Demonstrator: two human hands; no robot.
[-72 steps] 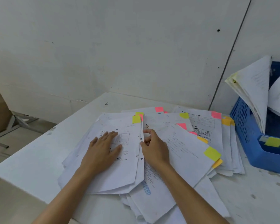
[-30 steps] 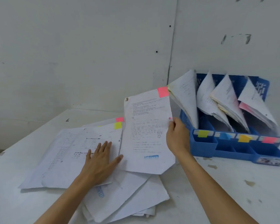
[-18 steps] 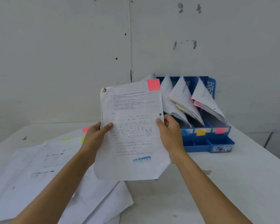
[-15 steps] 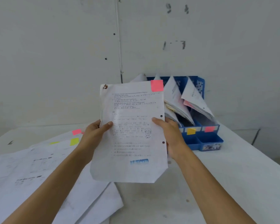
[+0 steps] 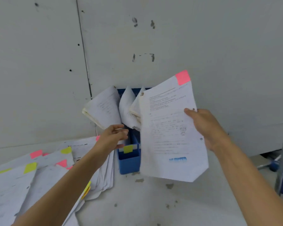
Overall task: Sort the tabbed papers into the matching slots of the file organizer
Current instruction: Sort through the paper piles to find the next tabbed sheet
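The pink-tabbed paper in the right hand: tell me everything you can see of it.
The pink-tabbed paper is a white printed sheet with a pink tab at its top right corner, a blue mark near the bottom, a punch hole on the right edge and the lower right corner cut off slantwise. It is held upright in the air, leaning slightly right, in front of the blue file organizer. Only the right hand grips it, thumb on the front.

The printed sheet, pink tab at its top right corner, is upright and tilted, pinched by the right hand before the blue file organizer at the far edge of the table. Tabbed papers sprawl overlapping along its left side.
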